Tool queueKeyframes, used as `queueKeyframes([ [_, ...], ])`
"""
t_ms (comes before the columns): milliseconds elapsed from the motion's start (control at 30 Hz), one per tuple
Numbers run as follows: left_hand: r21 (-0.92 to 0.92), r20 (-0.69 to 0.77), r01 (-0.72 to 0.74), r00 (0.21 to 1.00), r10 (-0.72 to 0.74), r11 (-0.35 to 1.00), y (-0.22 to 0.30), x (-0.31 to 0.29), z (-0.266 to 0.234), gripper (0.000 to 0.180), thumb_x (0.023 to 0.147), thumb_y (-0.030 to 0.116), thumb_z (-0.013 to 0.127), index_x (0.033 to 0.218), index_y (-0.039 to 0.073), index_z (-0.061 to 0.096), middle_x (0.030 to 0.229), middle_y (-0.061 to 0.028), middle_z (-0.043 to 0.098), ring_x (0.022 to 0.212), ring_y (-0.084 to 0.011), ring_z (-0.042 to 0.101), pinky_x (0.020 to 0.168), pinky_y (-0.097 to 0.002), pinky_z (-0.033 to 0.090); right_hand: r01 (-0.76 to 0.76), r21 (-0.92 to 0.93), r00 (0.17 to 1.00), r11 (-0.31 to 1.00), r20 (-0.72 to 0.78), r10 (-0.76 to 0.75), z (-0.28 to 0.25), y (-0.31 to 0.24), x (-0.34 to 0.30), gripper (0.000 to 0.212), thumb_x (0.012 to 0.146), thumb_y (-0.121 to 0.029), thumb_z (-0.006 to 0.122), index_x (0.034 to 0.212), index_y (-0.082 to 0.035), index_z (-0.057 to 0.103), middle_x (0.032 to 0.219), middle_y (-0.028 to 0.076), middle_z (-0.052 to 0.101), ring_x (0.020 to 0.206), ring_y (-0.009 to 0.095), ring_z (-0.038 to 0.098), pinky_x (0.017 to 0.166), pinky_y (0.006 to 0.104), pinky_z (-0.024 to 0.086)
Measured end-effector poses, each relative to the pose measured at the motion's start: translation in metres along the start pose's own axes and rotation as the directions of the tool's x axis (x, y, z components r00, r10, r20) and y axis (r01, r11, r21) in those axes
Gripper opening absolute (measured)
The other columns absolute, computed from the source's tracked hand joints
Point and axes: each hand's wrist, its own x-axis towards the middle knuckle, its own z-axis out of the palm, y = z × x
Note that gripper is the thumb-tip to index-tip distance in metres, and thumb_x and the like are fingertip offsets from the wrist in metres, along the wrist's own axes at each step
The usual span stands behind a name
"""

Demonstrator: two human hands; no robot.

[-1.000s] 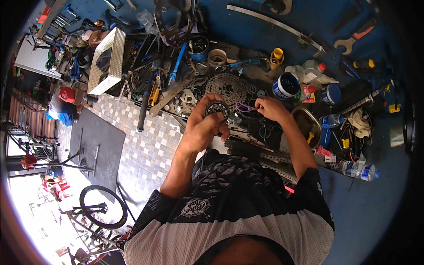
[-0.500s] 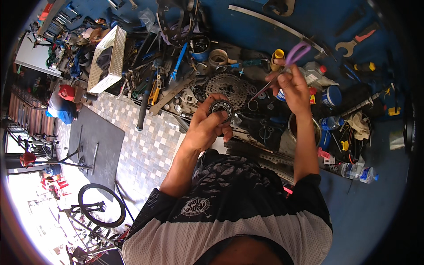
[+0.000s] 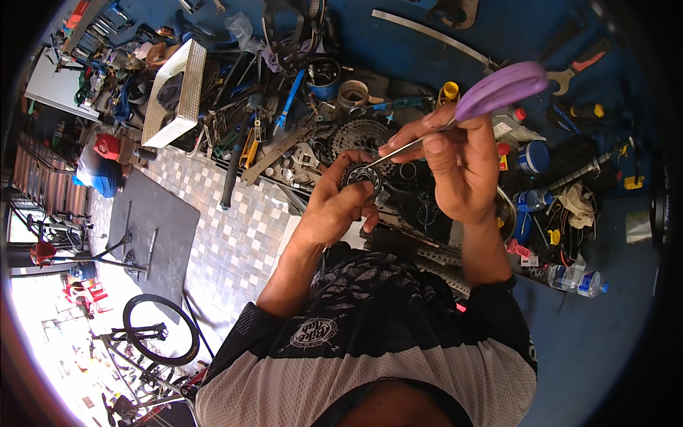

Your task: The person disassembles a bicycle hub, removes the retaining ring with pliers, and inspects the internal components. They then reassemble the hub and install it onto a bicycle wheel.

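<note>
My left hand (image 3: 333, 206) is closed around a ring-shaped ball bearing (image 3: 364, 173), its thumb lying over the near side and its face turned up. In my right hand (image 3: 459, 160) is a pair of purple-handled scissors (image 3: 501, 89), pinched between thumb and fingers. Their thin metal blade slants down to the left. The tip reaches the bearing's face; whether it touches cannot be made out. Beyond both hands a bicycle cassette (image 3: 353, 135) lies on the cluttered bench, partly hidden by my fingers.
A white perforated basket (image 3: 183, 99) stands left among hand tools, near a blue-handled tool (image 3: 289, 99). Blue tub (image 3: 533, 158) and plastic bottles (image 3: 569, 276) are at the right. A person (image 3: 99, 167) is at the far left; a bicycle wheel (image 3: 191, 331) is lower left.
My right hand has brought the scissors down and left, so their tip is now at the bearing. My left hand has stayed nearly in place, the bearing slightly shifted right.
</note>
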Motion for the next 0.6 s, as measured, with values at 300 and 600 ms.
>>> queueKeyframes([
  [300,-0.004,0.009,0.012,1.0,-0.012,1.0,0.0013,-0.0002,-0.0018,0.042,0.101,0.003,0.057,0.14,0.001,0.042,0.086,-0.004,0.054,0.062,-0.0151,0.057,0.056,-0.0347,0.053,0.024,-0.013,1.0,1.0,0.004,-0.024,0.004,0.0015,-0.0035,0.022,0.113,-0.01,0.05,0.13,0.002,0.044,0.102,0.025,0.073,0.093,0.03,0.079,0.08,0.0379,0.069],
  [600,0.002,0.004,0.02,1.0,-0.02,1.0,0.001,0.0013,-0.0032,0.045,0.101,0.003,0.057,0.142,0.001,0.039,0.085,-0.0041,0.055,0.062,-0.0156,0.057,0.057,-0.0349,0.052,-0.027,-0.153,0.995,0.988,0.086,0.041,0.0035,-0.0061,-0.0011,0.018,0.107,-0.006,0.064,0.122,0.002,0.059,0.106,0.018,0.076,0.098,0.026,0.078,0.083,0.0366,0.066],
])
